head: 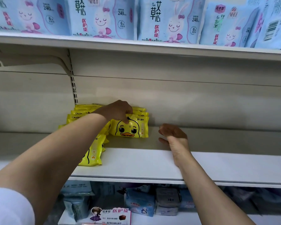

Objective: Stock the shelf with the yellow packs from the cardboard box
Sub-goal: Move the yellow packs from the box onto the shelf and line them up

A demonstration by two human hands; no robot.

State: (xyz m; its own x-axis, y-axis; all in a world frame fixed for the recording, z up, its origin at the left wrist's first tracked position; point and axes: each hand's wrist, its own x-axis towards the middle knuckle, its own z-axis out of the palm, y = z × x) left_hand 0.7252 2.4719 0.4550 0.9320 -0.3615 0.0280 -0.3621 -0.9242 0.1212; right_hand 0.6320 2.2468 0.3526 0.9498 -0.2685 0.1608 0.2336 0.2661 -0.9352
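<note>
L hand point(118, 113) pinching top edge of upright duck pack point(131, 128) at shelf point(136, 163) rear, long axis left-right. R hand point(173, 137) empty, fingers apart, just right of pack w/ gap. L nearer. Other packs point(94, 150) lie to the left.

Bright yellow duck-face pack point(129, 129) with orange beak, black eyes; white shelf point(136, 166); pale-blue packs point(102, 18) printed with pink-bowed rabbits.
</note>
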